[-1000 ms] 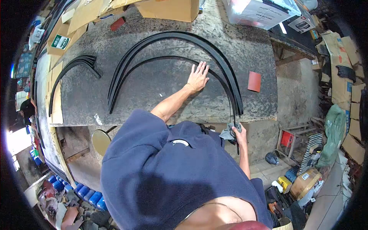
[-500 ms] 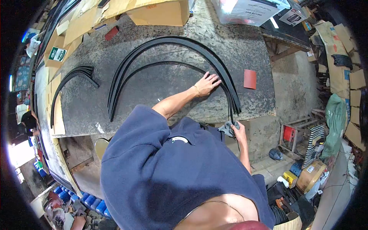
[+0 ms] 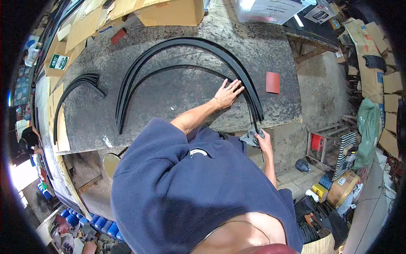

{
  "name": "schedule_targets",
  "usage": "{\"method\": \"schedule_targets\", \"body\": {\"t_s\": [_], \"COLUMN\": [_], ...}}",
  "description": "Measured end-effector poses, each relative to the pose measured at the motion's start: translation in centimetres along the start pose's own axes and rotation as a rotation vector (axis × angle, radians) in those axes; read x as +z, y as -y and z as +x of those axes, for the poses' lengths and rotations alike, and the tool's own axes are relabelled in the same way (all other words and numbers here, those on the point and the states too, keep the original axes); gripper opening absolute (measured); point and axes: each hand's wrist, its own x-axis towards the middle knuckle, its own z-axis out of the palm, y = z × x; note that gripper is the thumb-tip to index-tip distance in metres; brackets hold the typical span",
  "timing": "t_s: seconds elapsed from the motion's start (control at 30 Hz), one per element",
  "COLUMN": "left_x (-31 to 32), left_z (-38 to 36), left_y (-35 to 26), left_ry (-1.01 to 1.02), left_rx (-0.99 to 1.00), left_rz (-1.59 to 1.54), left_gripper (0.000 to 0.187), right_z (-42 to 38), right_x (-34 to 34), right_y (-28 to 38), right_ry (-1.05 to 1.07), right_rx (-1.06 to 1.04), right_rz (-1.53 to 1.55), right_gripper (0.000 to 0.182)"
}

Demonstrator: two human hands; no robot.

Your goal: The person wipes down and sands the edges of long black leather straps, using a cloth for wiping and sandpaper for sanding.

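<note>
My left hand (image 3: 229,94) lies flat with fingers spread, pressing on a thin black strip (image 3: 177,66) that curves across the dark worktable (image 3: 169,95). Its fingertips reach the inner side of a bundle of long black strips (image 3: 186,41), bent in a wide arch. At the table's front edge, my right hand (image 3: 264,142) is closed on a crumpled grey cloth (image 3: 248,137). The thin strip runs into this cloth, and a narrow end hangs below the hand. How the cloth wraps around the strip is hidden by the fingers.
A smaller bundle of black strips (image 3: 67,91) lies at the left. Right of the arch sits a red-brown sheet (image 3: 272,82). Cardboard boxes (image 3: 171,12) and a clear plastic bin (image 3: 270,10) line the back. A metal frame (image 3: 323,142) stands on the floor at right.
The whole view has shifted slightly. Both hands stay at nearly the same places, the left on the strip and the right on the cloth at the table edge.
</note>
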Motion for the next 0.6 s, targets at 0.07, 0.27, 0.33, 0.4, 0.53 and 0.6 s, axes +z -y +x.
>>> {"method": "schedule_targets", "body": {"t_s": [0.07,0.27,0.33,0.4,0.53,0.6], "left_x": [-0.1,-0.3,-0.1,-0.1,0.1,0.2], "left_z": [-0.1,-0.4,-0.5,-0.4,0.8,1.7], "left_y": [0.2,1.4,1.7,1.8,2.5,3.5], "left_ry": [0.003,-0.040,-0.035,-0.054,-0.013,0.210], "left_rx": [-0.007,-0.037,-0.040,-0.035,-0.022,0.003], "left_rz": [0.001,0.045,0.052,0.059,0.121,0.002], "left_gripper": [0.057,0.055,0.055,0.056,0.043,0.025], "right_z": [-0.4,-0.4,-0.8,-1.3,-1.2,-0.7], "right_x": [-0.2,-0.3,-0.3,-0.4,-1.8,-3.4], "right_y": [0.9,0.1,0.7,1.7,2.0,1.4], "right_ry": [0.002,0.008,0.016,0.024,0.118,0.147], "right_rx": [0.031,-0.033,-0.051,0.066,0.062,-0.023], "right_rz": [0.004,0.052,0.042,0.067,0.038,-0.057], "right_gripper": [0.020,0.020,0.020,0.019,0.023,0.024]}}
